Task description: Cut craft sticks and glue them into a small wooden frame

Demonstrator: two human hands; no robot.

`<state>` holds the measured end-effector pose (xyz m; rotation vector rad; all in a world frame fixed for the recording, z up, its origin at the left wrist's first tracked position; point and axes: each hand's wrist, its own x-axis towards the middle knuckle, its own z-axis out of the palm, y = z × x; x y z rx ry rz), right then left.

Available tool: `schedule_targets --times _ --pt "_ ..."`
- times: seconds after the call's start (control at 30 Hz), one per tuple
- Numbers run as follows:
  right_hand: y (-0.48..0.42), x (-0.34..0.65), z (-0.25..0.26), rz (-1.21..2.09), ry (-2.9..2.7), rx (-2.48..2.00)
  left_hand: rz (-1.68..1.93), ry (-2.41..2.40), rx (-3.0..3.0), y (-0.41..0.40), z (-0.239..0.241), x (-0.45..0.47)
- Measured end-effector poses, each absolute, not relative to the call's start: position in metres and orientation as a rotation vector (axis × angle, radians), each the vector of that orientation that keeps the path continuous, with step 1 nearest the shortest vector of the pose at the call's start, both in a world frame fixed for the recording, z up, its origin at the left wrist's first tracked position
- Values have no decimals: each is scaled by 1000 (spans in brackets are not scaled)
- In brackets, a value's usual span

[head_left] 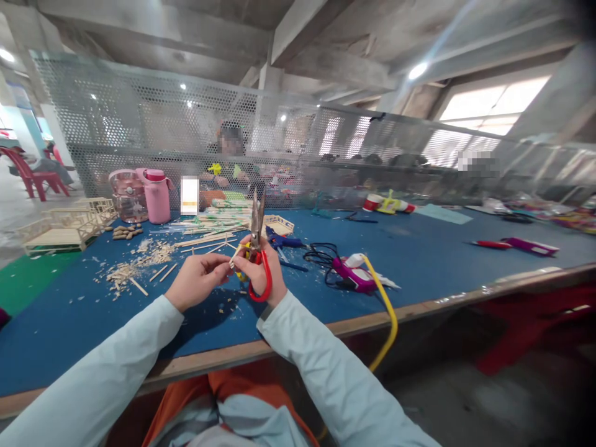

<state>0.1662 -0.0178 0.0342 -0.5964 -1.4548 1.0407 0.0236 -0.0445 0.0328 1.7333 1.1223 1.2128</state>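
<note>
The right hand (pixel 263 270) is clenched through the red and yellow handles of a pair of scissors (pixel 256 242), blades upright and nearly closed above its fingers. The left hand (pixel 198 279) pinches a thin wooden stick (pixel 235 256) whose far end meets the scissors just beside the right fingertips. Beyond the left fingers lie wood scraps (pixel 135 264) on the blue table (pixel 419 261); right of the right fingers lies a purple glue gun (pixel 351 273). No writing is legible anywhere.
</note>
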Motion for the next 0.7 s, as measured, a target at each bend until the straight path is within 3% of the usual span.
schedule_targets --times 0.27,0.7 --pt "-15 163 31 1163 -1475 -577 1154 1258 1860 -42 27 20" --pt "-10 168 30 1192 -1375 -613 943 1203 1426 -47 45 21"
